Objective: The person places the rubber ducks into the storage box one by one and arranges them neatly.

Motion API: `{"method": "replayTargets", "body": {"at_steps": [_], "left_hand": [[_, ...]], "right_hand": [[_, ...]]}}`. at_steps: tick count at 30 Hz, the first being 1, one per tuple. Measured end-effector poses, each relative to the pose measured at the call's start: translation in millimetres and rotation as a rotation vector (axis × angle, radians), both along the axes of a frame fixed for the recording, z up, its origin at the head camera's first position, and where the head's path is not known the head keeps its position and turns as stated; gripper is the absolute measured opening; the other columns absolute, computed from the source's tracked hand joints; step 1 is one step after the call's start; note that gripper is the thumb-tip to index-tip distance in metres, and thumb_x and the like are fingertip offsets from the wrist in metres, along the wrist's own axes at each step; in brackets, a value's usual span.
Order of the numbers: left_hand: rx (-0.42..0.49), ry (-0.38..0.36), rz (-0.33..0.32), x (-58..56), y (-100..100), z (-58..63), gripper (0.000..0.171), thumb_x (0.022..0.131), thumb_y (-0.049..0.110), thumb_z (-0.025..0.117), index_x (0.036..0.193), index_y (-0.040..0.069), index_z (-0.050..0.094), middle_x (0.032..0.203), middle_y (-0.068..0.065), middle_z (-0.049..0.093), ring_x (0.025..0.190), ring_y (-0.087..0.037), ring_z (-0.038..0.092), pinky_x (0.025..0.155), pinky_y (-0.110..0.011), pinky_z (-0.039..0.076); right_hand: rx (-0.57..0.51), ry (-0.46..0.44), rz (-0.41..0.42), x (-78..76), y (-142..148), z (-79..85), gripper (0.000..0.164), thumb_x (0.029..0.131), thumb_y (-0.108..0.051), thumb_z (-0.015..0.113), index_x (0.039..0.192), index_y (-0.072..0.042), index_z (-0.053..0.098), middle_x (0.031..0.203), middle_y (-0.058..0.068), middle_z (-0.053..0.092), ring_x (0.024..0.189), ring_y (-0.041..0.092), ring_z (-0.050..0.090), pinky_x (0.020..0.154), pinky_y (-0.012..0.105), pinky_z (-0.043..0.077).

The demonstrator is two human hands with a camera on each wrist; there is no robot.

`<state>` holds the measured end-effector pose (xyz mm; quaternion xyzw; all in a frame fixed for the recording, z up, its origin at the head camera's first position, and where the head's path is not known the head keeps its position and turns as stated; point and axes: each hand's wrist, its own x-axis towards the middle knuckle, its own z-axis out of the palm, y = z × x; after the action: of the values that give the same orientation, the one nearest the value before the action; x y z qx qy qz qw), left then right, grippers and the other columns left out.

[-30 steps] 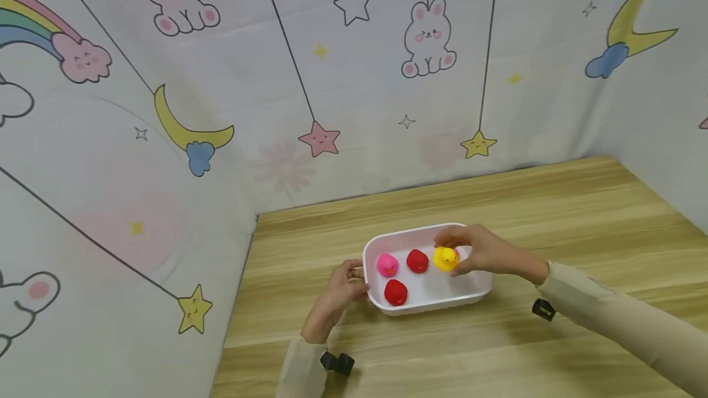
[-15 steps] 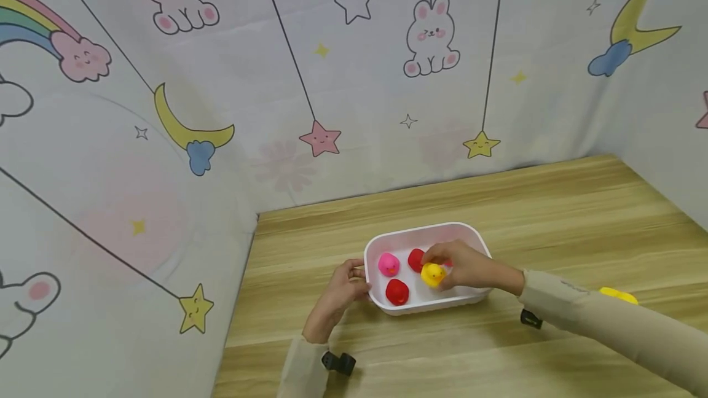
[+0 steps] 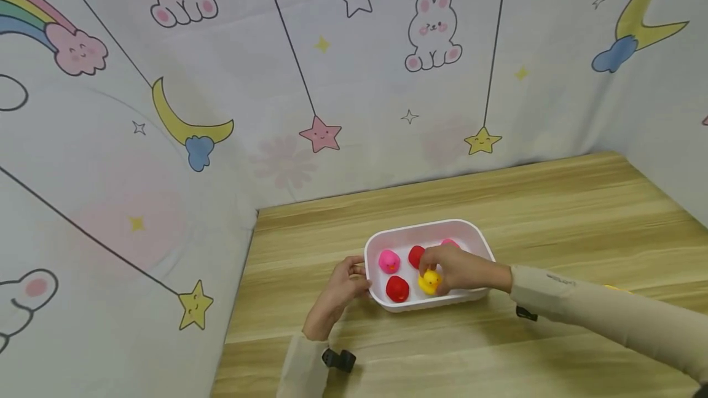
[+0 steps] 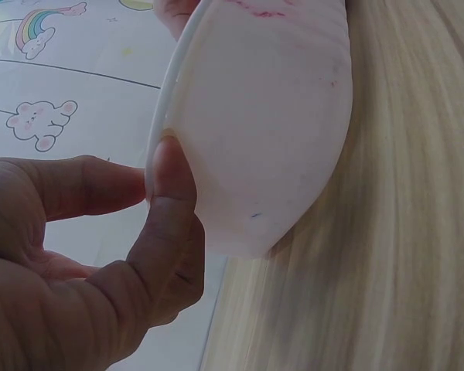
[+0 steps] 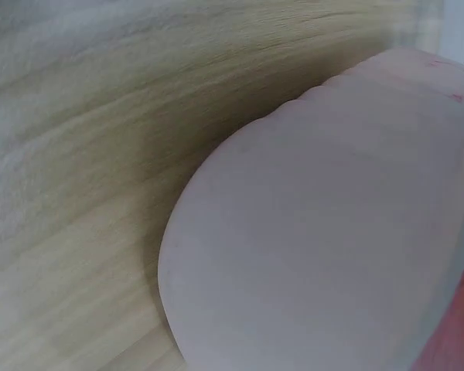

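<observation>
In the head view a white plastic tub [image 3: 412,307] stands on the table with small rubber ducks inside. My left hand [image 3: 338,292] pinches its left rim between thumb and finger, as the left wrist view shows on the tub's wall [image 4: 271,116]. My right hand [image 3: 461,268] reaches over the right side and grips a yellow rubber duck [image 3: 428,282], low in the tub near the front wall. Left of it sits a red duck [image 3: 397,289]; a pink duck [image 3: 389,261] and another red duck [image 3: 416,255] lie behind. A second pink duck [image 3: 450,242] is partly hidden by my right hand.
A yellow object [image 3: 615,288] on the table shows only slightly behind the right sleeve [image 3: 586,303]. The wood-grain table [image 3: 553,220] ends against a printed cloth wall [image 3: 365,91] at the back and sides.
My right hand has moved left and toward the front wall with the yellow duck, now lower in the tub. The far-right pink duck has come into view. The left hand stays put.
</observation>
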<state>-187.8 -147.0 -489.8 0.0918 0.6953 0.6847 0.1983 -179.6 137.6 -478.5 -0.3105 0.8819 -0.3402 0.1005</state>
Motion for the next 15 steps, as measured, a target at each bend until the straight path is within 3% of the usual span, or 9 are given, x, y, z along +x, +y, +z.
{"method": "replayTargets", "body": {"at_steps": [6, 15], "left_hand": [[-0.013, -0.009, -0.012, 2.1, 0, 2.2, 0.055, 0.083, -0.016, 0.057, 0.134, -0.021, 0.038, 0.099, -0.021, 0.053, 0.068, -0.013, 0.057, 0.062, -0.025, 0.061], [-0.021, -0.003, -0.021, 1.8, -1, 3.2, 0.056, 0.084, -0.015, 0.057, 0.136, -0.021, 0.037, 0.101, -0.023, 0.052, 0.07, -0.013, 0.057, 0.063, -0.024, 0.06]], "right_hand": [[0.073, 0.023, 0.005, -0.7, -4, -5.4, 0.028, 0.072, -0.009, 0.087, 0.092, -0.015, 0.069, 0.093, -0.009, 0.056, 0.086, 0.012, 0.053, 0.074, 0.024, 0.056], [0.154, 0.1, -0.001, -1.5, -7, -12.3, 0.029, 0.074, -0.011, 0.087, 0.093, -0.015, 0.066, 0.091, -0.009, 0.056, 0.084, 0.01, 0.052, 0.073, 0.023, 0.054]]}}
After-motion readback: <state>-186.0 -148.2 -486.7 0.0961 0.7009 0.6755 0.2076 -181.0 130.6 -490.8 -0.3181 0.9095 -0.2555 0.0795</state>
